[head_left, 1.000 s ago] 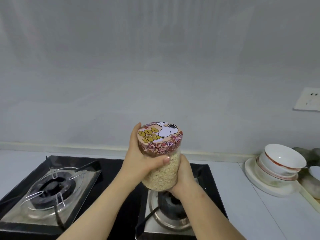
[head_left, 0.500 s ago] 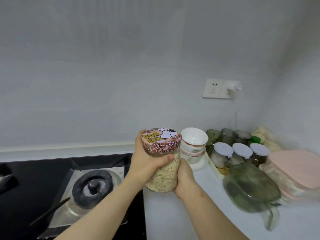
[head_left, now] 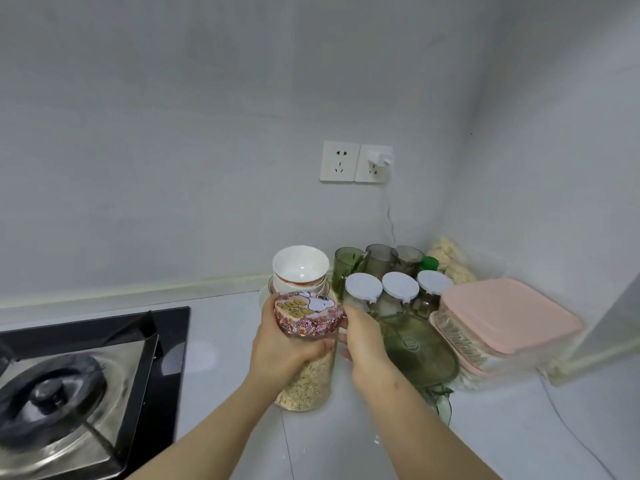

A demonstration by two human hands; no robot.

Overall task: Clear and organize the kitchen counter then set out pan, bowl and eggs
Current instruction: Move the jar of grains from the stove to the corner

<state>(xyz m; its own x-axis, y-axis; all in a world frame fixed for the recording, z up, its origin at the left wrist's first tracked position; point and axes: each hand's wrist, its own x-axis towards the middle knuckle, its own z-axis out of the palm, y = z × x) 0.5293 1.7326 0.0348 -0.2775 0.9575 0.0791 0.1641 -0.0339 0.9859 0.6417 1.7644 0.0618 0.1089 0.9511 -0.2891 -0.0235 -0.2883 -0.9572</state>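
Note:
A clear jar of oats with a cartoon-printed lid stands, or nearly stands, on the white counter just right of the stove. My left hand wraps round its upper left side. Against the jar's right side sits my right hand, fingers curled toward the glass. Directly behind the jar, white bowls with red rims are stacked on a plate by the wall.
A black gas stove fills the lower left. The right corner is crowded with three white-lidded spice jars, green glasses, a green glass dish and pink-lidded boxes. A plugged wall socket drops a cable.
Both hands carried the oat jar from above the stove rightward and down to the counter in front of the bowls. The view swung right with it.

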